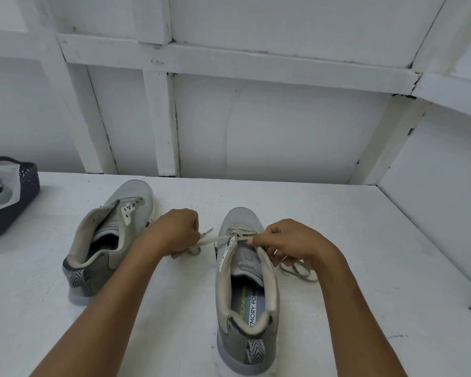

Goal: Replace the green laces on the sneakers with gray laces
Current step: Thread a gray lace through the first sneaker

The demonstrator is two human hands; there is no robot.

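So, early days on the relacing. The pale gray flat lace (210,240) is only through the bottom eyelets of the gray mesh sneaker (242,219) sitting at about 5 o'clock on the white painted table (365,268). My read: the left hand (176,231) is fisted round one end, drawing it out toward 9 o'clock, and the right hand (294,244) pinches the other end by the eyelet, slack looped at the shoe's 3 o'clock. The upper eyelets are left to do. The other gray sneaker (131,197), at 9 o'clock, has no lace at all. No green on either shoe, so that part looks done. The dark woven basket (27,191) at 10 o'clock holds a clear bag (0,186), maybe the old laces, too blurry to say. Nothing's blocking the hands.
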